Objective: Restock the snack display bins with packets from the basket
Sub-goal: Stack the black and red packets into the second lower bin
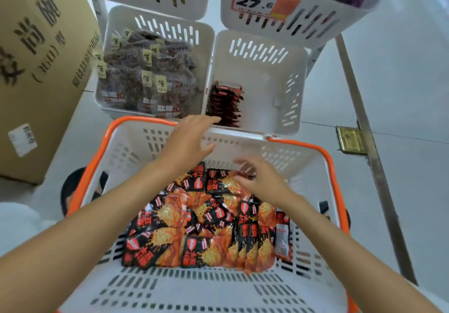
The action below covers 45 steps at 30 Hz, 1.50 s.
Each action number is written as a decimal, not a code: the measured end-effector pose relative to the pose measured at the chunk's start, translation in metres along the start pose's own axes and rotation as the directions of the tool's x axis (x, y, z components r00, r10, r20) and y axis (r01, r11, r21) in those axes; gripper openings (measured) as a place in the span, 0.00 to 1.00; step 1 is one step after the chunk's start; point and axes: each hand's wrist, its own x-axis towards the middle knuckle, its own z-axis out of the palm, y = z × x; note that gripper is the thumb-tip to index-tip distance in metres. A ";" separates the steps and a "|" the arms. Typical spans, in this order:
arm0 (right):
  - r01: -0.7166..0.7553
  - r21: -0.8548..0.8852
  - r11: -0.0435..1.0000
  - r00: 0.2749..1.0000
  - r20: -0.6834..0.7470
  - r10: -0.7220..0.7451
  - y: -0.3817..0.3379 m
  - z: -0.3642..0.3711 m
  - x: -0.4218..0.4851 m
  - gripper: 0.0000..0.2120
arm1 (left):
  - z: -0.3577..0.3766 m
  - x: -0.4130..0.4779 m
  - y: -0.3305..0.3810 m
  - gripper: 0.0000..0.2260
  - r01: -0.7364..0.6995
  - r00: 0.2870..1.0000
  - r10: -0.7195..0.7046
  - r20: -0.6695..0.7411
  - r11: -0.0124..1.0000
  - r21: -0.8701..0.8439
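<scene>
The right hand (pixel 264 181) had fingers (pixel 244 161) smeared by motion; any hold on the packets (pixel 194 227) could not be told. The top edge cut off both upper bins (pixel 303 25), the left edge the cardboard box (pixel 36 69).

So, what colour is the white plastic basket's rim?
The white plastic basket's rim is orange; the head view shows it.

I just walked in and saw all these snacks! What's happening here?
A person is filling shop snack bins. Both hands are empty right now. The left hand reaches over the far rim of the orange-edged basket, toward the right bin, which holds only a short row of packets against its left wall. The right hand hovers with spread fingers over the heap of red-and-black packets in the basket. The left bin is full of brown snacks.
</scene>
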 end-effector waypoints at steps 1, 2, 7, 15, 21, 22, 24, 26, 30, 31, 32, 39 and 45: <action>-0.039 -0.054 0.998 0.996 0.075 0.043 0.013 0.013 -0.003 0.25 | 0.002 -0.014 -0.001 0.22 -0.058 0.997 0.060 -0.052 0.997 0.044; -0.070 -0.106 0.992 0.987 0.134 0.084 0.025 0.024 -0.003 0.32 | 0.006 -0.027 -0.005 0.20 -0.083 0.992 0.091 -0.092 0.993 0.080; -0.011 -0.437 0.899 0.960 0.248 0.132 0.061 0.076 0.017 0.38 | 0.023 -0.089 -0.018 0.18 0.177 0.984 -0.174 0.047 0.983 -0.048; 0.071 0.101 0.992 0.996 0.046 -0.076 0.012 0.061 -0.018 0.14 | 0.043 -0.104 0.010 0.36 0.766 0.641 -0.517 0.567 0.380 -0.519; -0.036 0.009 0.999 0.970 0.241 0.033 0.016 0.026 -0.031 0.29 | 0.052 -0.103 -0.004 0.07 0.811 0.560 -0.608 0.563 0.263 -0.523; -0.025 -0.132 0.991 0.964 0.260 0.059 0.028 0.027 -0.036 0.38 | 0.052 -0.105 -0.009 0.05 0.813 0.559 -0.600 0.573 0.260 -0.521; 0.030 -0.361 0.932 0.916 0.384 0.119 0.051 0.044 -0.050 0.53 | 0.046 -0.108 -0.012 0.04 0.792 0.588 -0.590 0.554 0.280 -0.543; 0.076 -0.466 0.881 0.849 0.494 0.188 0.072 0.069 -0.063 0.56 | 0.044 -0.111 -0.014 0.04 0.774 0.611 -0.593 0.525 0.307 -0.554; 0.166 -0.517 0.839 0.868 0.481 0.124 0.090 0.080 -0.074 0.43 | 0.042 -0.122 -0.025 0.05 0.784 0.602 -0.592 0.536 0.307 -0.540; 0.198 -0.542 0.817 0.872 0.478 0.106 0.089 0.077 -0.074 0.40 | 0.042 -0.124 -0.025 0.06 0.776 0.610 -0.586 0.533 0.305 -0.552; 0.235 -0.567 0.790 0.873 0.481 0.085 0.086 0.074 -0.073 0.37 | 0.042 -0.124 -0.024 0.09 0.771 0.613 -0.589 0.526 0.303 -0.560; 0.061 -0.216 0.975 0.925 0.380 0.027 0.032 0.042 -0.056 0.12 | 0.039 -0.123 0.001 0.13 0.722 0.688 -0.426 0.588 0.485 -0.494; 0.081 0.170 0.982 0.996 0.022 -0.086 -0.040 0.017 -0.036 0.25 | 0.048 -0.116 0.019 0.28 0.610 0.750 -0.290 0.595 0.651 -0.452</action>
